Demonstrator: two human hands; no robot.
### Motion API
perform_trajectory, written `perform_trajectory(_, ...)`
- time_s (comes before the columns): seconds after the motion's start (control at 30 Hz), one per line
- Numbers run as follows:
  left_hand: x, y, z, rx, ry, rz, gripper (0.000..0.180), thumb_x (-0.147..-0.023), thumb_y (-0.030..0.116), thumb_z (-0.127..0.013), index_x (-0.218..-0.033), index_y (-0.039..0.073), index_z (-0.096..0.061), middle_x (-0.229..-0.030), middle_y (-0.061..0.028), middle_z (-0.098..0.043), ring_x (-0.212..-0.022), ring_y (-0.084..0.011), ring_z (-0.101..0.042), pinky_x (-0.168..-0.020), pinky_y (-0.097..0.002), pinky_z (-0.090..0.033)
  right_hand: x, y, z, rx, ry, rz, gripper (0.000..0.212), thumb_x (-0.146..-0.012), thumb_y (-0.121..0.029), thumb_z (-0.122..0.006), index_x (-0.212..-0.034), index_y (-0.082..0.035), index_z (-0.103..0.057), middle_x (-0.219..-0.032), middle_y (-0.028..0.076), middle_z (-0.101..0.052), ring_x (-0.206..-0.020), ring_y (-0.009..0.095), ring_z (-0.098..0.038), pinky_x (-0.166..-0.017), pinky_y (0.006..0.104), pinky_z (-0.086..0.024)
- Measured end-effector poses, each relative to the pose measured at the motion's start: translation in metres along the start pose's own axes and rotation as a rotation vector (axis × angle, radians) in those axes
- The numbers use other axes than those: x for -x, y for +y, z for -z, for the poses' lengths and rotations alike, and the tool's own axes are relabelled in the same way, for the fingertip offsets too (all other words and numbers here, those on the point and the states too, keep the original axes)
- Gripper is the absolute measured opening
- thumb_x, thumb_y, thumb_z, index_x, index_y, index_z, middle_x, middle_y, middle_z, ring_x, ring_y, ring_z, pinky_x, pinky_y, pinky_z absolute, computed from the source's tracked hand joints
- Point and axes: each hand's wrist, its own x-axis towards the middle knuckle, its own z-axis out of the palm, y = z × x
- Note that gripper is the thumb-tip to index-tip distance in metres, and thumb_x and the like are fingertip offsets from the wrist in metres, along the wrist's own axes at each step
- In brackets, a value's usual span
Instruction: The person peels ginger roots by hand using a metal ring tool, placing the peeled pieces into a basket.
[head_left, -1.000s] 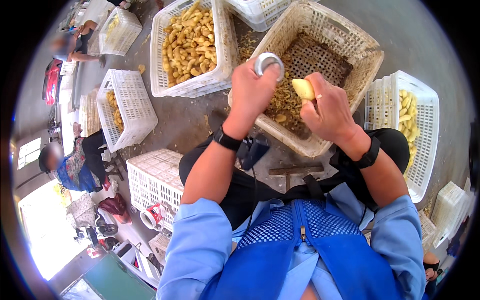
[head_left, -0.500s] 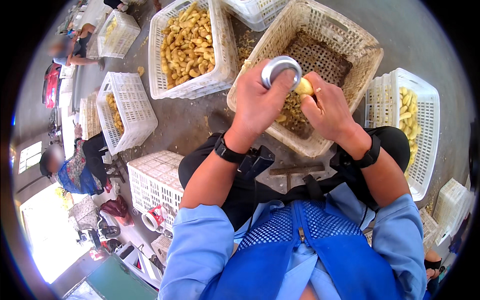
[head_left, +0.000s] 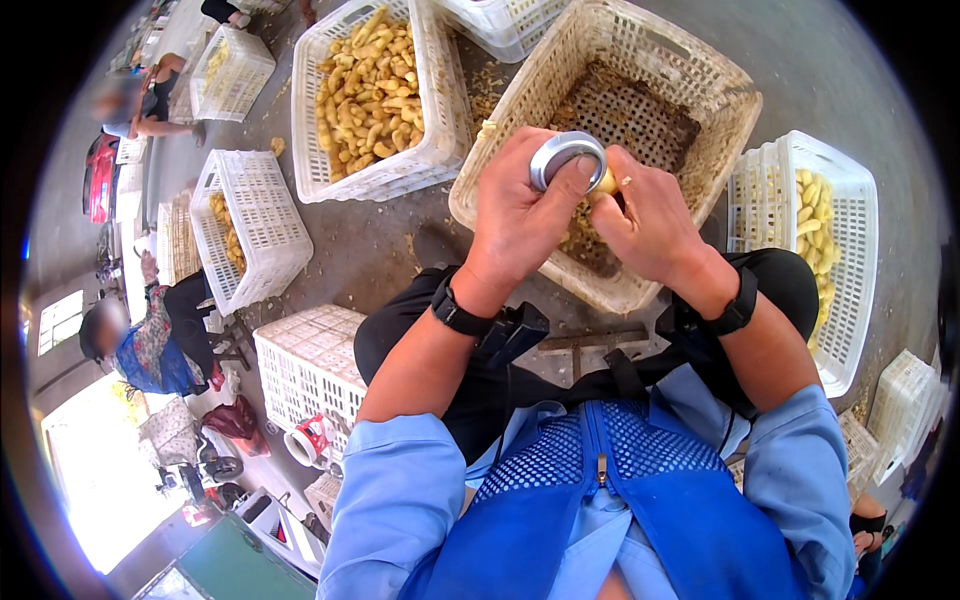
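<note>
My left hand (head_left: pixel 518 205) is closed around a round silver metal tool (head_left: pixel 566 148) with a raised rim; the thumb presses into its hollow face. Right beside it, my right hand (head_left: pixel 652 218) grips a pale yellow piece of ginger (head_left: pixel 607 182), most of it hidden by the fingers. The tool's edge is against or very close to the ginger; exact contact cannot be made out. Both hands are over the near part of a dirty cream plastic crate (head_left: pixel 735 100), whose perforated bottom carries brown scraps and bits of peel.
A white crate (head_left: pixel 305 130) heaped with brownish ginger (head_left: pixel 372 95) stands ahead to the left. At right, another white crate (head_left: pixel 860 260) holds paler ginger (head_left: pixel 818 225). An upturned-looking crate (head_left: pixel 310 365) is by my left knee. Other people (head_left: pixel 150 345) sit farther left among more crates.
My hands have shifted slightly, the right one closer to the tool. Less of the ginger shows between them now. The tool has tilted a little.
</note>
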Motion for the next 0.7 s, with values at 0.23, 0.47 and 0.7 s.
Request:
perform_trajectory(0.23,0.001,0.001,-0.011,-0.173,0.077,-0.048,0.014,-0.087,0.012,-0.071,-0.093,-0.001,-0.067,-0.081,-0.0084,-0.062,-0.072,-0.0175,-0.058,-0.066,-0.0308,-0.047,0.002,0.003,-0.002,0.012,0.011,-0.039,0.018,-0.082,-0.016,-0.057,-0.086,0.000,-0.051,-0.065,0.022,-0.057,-0.065,0.043,-0.057,-0.059,0.0493,-0.044)
perform_trajectory(0.47,-0.007,-0.020,-0.005,-0.114,0.135,0.143,0.015,-0.094,0.012,-0.065,-0.096,-0.002,-0.066,-0.078,-0.0035,-0.063,-0.070,-0.0094,-0.060,-0.063,-0.0255,-0.052,0.004,0.004,-0.007,-0.016,-0.066,-0.176,0.023,-0.087,-0.021,-0.053,-0.084,0.002,-0.054,-0.069,0.023,-0.058,-0.067,0.041,-0.058,-0.063,0.0476,-0.045)
perform_trajectory(0.7,-0.008,-0.014,-0.006,0.032,0.109,0.075,0.016,-0.092,0.012,-0.066,-0.099,-0.002,-0.065,-0.084,-0.0053,-0.065,-0.075,-0.0098,-0.060,-0.067,-0.0267,-0.050,-0.001,0.015,-0.005,-0.457,-0.078,-0.376,0.029,-0.093,-0.026,-0.047,-0.081,0.000,-0.054,-0.066,0.007,-0.054,-0.056,0.018,-0.047,-0.054,0.0348,-0.039)
